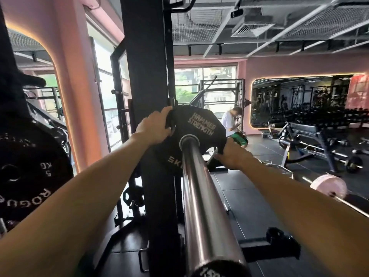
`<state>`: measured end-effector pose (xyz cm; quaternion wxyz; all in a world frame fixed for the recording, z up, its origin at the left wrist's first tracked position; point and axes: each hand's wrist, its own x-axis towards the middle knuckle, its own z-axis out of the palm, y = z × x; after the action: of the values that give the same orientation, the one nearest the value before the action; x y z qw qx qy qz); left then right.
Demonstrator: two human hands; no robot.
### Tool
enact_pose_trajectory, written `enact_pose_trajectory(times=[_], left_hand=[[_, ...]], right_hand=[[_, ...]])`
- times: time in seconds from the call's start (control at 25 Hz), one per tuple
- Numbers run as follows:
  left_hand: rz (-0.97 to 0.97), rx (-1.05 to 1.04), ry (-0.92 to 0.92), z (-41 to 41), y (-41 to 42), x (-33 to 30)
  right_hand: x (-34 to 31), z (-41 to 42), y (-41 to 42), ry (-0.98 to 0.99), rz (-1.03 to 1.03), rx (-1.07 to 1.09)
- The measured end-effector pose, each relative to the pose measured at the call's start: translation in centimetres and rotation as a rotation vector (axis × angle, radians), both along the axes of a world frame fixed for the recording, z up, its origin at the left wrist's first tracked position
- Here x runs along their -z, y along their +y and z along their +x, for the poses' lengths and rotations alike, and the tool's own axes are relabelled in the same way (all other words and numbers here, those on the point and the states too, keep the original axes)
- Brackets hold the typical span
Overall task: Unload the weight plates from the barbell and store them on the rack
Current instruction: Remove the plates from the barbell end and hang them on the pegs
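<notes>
Barbell sleeve: the chrome sleeve [201, 196] ran from the bottom edge of the view up toward the middle, its end cap nearest the camera.
Weight plate: a black plate [199, 124] marked HAMMER STRENGTH sat on the far part of the sleeve, close against the rack upright, a "5K" marking partly visible on its lower face.
Left hand: the left hand [153, 129] gripped the plate's upper left edge, fingers curled over the rim and pressed together, thumb on the near face.
Right hand: the right hand [232, 156] held the plate's lower right edge; the thumb lay along the near face, and the fingers seemed to wrap behind the rim, though they were hidden.
Rack upright: a black steel post [147, 56] stood just behind the plate, rising out of the top edge of the view.
Stored plate: a black Rogue plate [30, 176] hung at the left edge of the view, well apart from the hands.
Second barbell: a bar with a pink plate [328, 186] lay low at the right.
Background: a person in a white shirt [231, 120] was bent forward near the far window.
</notes>
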<state>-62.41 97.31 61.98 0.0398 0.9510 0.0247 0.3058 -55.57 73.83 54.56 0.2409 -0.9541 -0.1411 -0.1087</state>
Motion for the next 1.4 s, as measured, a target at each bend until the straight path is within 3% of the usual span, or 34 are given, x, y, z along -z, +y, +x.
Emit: enact_pose_trajectory(times=[0.12,0.32,0.52,0.68,1.2,1.4], left_hand=[[0.039,-0.106,0.014,1.1,0.4,-0.6],[-0.147,-0.177,0.103,1.3,0.3,-0.2],[-0.304,-0.155,0.045,-0.4,0.9,1.9],[-0.319,-0.120,-0.022,-4.3,-0.2,2.7],[-0.197,-0.028,-0.122,-27.3,-8.2,2.5],[-0.147,-0.010,-0.083,-35.0,-10.7,1.8]], right_hand=[[0.1,1.1,1.0,0.008,0.100,0.003],[-1.0,2.1,1.4,-0.021,0.396,-0.022],[-3.4,0.6,1.1,-0.208,0.169,0.035],[-4.2,-3.5,0.1,-0.293,0.049,0.146],[-3.1,-26.7,-8.7,-0.299,0.098,0.076],[-3.8,-35.1,-11.4,-0.289,0.057,0.075]])
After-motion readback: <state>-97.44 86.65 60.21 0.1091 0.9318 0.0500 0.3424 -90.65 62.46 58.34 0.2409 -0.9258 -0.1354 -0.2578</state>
